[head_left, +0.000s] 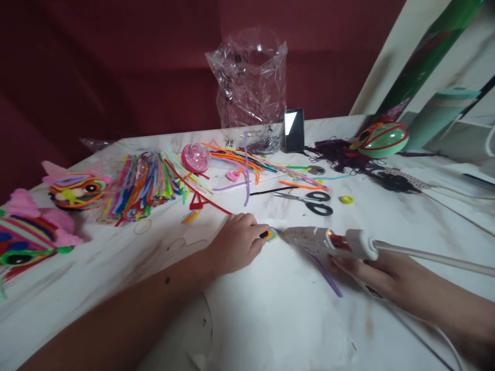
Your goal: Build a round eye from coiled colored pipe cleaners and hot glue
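Observation:
My left hand (237,242) is closed, its fingertips pinching a small coloured pipe-cleaner piece (272,234) with a black centre and yellow, orange and blue rings. My right hand (375,275) grips a white glue gun (315,236) whose orange light glows. The nozzle points left, right beside the coloured piece; whether it touches cannot be made out. A purple pipe cleaner (327,275) runs from near the nozzle toward the lower right. Beneath both hands lies a white paper sheet (270,314).
Black-handled scissors (317,203) and a yellow ring (346,199) lie beyond my right hand. Bundled pipe cleaners (147,185) and a decorated pink figure (77,188) are at left. A clear plastic bag (251,82), a phone (294,130) and a green balloon (386,140) stand farther back.

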The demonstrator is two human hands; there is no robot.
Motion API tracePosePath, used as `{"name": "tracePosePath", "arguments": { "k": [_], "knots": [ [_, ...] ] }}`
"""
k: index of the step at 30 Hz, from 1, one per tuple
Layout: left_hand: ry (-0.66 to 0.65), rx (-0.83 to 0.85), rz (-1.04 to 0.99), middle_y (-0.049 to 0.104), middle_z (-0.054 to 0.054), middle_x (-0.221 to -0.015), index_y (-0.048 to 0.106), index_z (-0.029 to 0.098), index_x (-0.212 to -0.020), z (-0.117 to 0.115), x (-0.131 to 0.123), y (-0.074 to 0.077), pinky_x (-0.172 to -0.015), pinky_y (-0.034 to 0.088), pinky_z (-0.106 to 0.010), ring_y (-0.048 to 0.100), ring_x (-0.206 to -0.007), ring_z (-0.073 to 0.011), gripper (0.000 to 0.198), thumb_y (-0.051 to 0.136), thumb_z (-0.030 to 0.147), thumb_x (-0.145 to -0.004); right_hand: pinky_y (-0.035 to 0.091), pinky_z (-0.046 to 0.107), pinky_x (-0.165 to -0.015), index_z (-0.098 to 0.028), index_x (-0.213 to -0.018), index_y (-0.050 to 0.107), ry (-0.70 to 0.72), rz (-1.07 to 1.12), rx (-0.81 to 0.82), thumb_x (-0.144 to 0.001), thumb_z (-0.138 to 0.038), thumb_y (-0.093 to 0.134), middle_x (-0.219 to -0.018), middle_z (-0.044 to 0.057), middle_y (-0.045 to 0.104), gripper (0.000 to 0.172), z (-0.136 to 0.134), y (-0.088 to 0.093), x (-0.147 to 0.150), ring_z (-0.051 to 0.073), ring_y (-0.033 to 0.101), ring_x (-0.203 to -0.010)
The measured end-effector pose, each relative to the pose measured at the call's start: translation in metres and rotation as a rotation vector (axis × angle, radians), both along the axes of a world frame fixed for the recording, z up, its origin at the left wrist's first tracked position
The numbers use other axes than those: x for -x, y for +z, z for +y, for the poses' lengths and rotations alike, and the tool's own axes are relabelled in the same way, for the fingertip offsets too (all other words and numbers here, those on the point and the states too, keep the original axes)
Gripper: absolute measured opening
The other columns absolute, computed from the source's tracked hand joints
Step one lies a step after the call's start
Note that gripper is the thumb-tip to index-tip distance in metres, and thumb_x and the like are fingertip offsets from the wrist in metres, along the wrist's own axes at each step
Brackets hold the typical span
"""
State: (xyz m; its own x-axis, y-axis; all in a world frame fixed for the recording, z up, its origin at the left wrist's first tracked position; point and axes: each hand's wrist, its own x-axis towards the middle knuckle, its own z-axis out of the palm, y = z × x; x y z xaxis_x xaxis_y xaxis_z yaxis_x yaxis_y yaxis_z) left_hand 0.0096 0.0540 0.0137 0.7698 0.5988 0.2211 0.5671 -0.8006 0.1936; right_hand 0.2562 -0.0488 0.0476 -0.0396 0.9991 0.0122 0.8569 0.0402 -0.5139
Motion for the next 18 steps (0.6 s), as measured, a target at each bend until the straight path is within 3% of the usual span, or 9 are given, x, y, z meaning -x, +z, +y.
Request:
{"name": "tracePosePath", "arguments": {
  "k": [11,18],
  "knots": [
    [-0.002,0.0,-0.009,0.055,-0.006,-0.092,0.06,0.021,-0.11,0.001,0.0,-0.001,-0.081,0.037,-0.035,0.051,-0.089,-0.0205,0.027,0.048,0.026,-0.087,0.054,0.036,-0.072,-0.028,-0.077,0.071,-0.02,0.079,0.036,-0.076,-0.057,0.043,-0.084,0.002,0.075,0.041,-0.011,0.004,-0.006,0.028,0.067,-0.079],
    [-0.005,0.001,-0.018,0.055,-0.006,-0.092,0.06,0.021,-0.11,0.001,0.0,-0.001,-0.082,0.037,-0.035,0.051,-0.089,-0.0207,0.026,0.048,0.025,-0.087,0.056,0.037,-0.068,-0.028,-0.071,0.071,0.023,0.056,0.033,-0.077,-0.061,0.04,-0.082,0.003,0.075,0.045,-0.012,0.004,-0.002,0.028,0.068,-0.076]
  ]
}}
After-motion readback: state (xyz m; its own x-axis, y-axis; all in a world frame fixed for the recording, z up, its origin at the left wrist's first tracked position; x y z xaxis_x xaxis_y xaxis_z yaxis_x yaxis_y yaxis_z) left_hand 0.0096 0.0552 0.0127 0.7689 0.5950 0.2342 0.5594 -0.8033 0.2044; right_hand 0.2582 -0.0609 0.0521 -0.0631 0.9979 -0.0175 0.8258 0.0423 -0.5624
